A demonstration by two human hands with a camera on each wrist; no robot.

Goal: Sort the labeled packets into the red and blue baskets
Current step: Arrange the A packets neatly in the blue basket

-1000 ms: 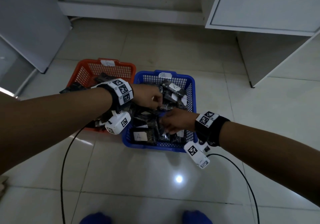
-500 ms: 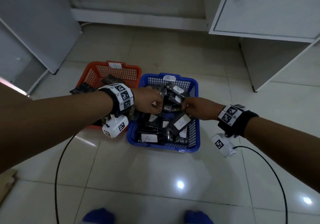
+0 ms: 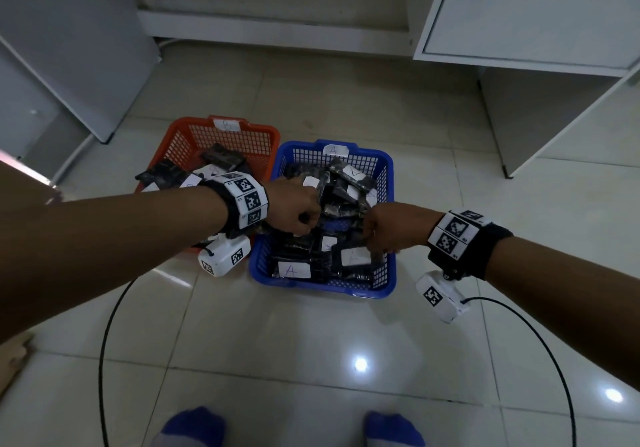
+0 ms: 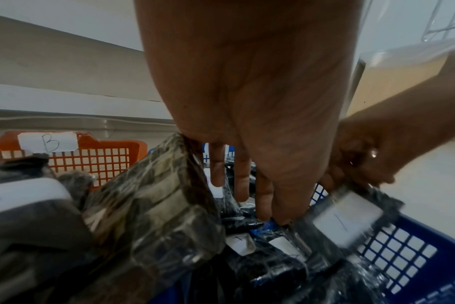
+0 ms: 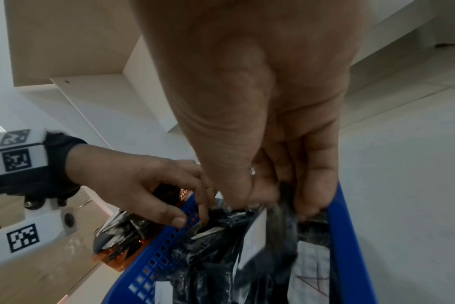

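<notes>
Blue basket (image 3: 388,176) is heaped with dark packets (image 3: 341,192) above its rim, both hands over it; red basket (image 3: 180,138) touches its left wall. Open tiled floor (image 3: 311,325) lies in front; cabinet (image 3: 519,14) stands behind right.

Hands (image 4: 286,156) over blue basket (image 4: 403,257) — packets (image 4: 153,216).

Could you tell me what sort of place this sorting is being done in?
Probably an indoor office or storeroom: glossy tiled floor, white cabinets, and the red basket and blue basket set on the floor.

An indoor room, perhaps an office: glossy tiled floor (image 3: 311,325), white cabinets (image 3: 526,14).
</notes>
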